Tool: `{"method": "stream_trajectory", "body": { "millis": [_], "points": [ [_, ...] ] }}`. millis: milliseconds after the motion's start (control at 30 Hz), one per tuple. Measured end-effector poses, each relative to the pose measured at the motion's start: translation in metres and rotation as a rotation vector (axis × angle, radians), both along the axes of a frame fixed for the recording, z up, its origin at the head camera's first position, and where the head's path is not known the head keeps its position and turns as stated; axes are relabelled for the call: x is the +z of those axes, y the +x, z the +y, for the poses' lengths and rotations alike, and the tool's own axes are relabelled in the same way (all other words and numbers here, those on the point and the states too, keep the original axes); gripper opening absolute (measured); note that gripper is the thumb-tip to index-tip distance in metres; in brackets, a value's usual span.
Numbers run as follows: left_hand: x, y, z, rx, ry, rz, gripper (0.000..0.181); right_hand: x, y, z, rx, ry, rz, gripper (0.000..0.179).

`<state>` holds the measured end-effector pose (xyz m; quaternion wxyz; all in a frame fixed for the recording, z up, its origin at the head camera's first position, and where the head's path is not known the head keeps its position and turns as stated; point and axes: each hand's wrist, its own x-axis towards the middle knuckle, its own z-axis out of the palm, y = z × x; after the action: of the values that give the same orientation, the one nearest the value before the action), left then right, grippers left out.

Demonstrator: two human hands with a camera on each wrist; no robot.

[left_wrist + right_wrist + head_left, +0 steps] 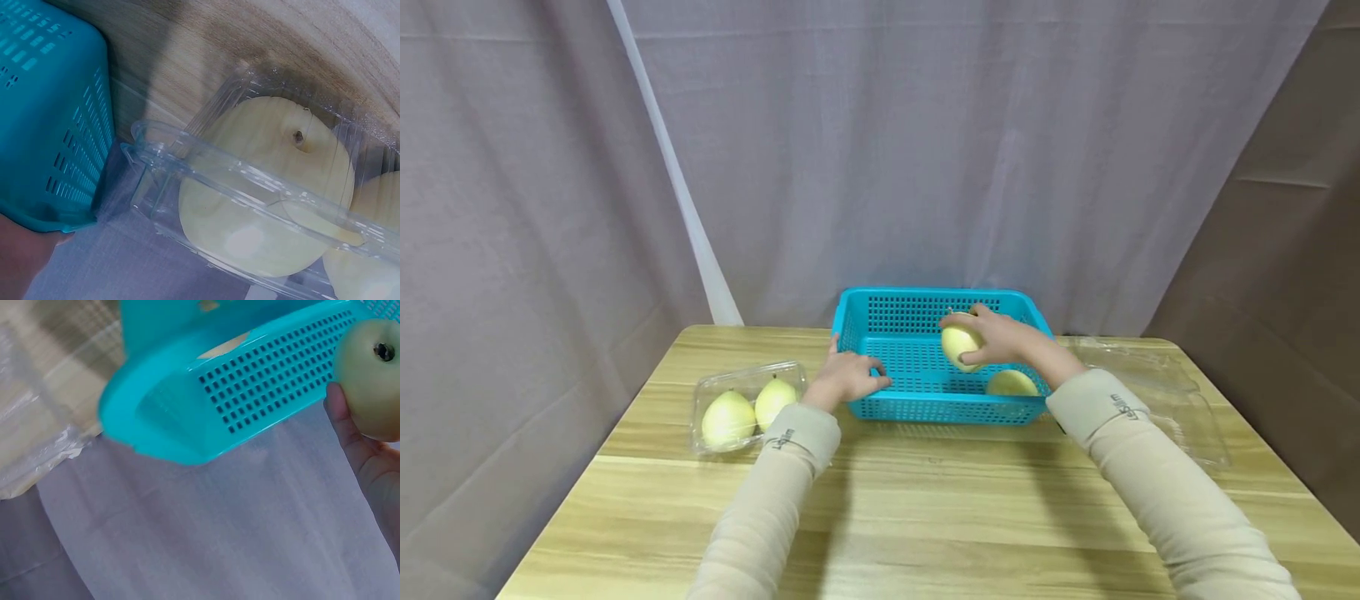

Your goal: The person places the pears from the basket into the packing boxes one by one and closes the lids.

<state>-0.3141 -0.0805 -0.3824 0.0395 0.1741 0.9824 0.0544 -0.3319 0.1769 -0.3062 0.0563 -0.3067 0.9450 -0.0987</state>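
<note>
My right hand [1000, 333] holds a pale yellow pear [959, 343] over the right part of a blue plastic basket [943, 408]. In the right wrist view, fingers curve along the side of that pear [373, 381], whose dark hollow end faces the camera. Inside the basket, near its front right corner, lies a second pear [1011, 384], partly hidden by the front wall. My left hand [847, 377] grips the basket's left rim, thumb on the inner side. Only a bit of this hand shows in the left wrist view, against the basket's rim [50, 224].
Left of the basket, a clear plastic clamshell box [700, 408] holds two pears [727, 421]. Clear plastic packaging [1187, 421] lies on the table's right side. A grey curtain [925, 167] hangs behind the wooden table [940, 517].
</note>
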Motion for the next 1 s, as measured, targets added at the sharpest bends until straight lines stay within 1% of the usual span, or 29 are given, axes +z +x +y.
{"method": "stream_trajectory", "body": {
  "millis": [200,400,567,700,833,1000],
  "points": [
    [0.000,-0.001,0.002,-0.010,-0.003,0.004,0.038,0.006,0.004,0.017,0.003,-0.022,0.021,0.054],
    [0.002,-0.002,0.002,-0.009,-0.004,-0.001,0.038,0.014,0.007,0.029,-0.009,-0.043,0.011,0.053],
    [0.001,-0.001,0.002,-0.011,-0.002,-0.008,0.038,0.023,0.010,0.038,-0.022,-0.039,0.006,0.053],
    [0.001,0.000,0.000,-0.014,0.009,-0.015,0.039,0.025,0.010,0.046,-0.031,-0.034,0.004,0.055],
    [0.002,0.002,-0.003,-0.012,-0.001,-0.011,0.041,0.025,0.011,0.054,-0.049,-0.034,-0.002,0.055],
    [0.003,0.003,-0.004,-0.011,-0.012,-0.003,0.043,0.030,0.012,0.068,-0.064,-0.038,-0.002,0.055]
  ]
}}
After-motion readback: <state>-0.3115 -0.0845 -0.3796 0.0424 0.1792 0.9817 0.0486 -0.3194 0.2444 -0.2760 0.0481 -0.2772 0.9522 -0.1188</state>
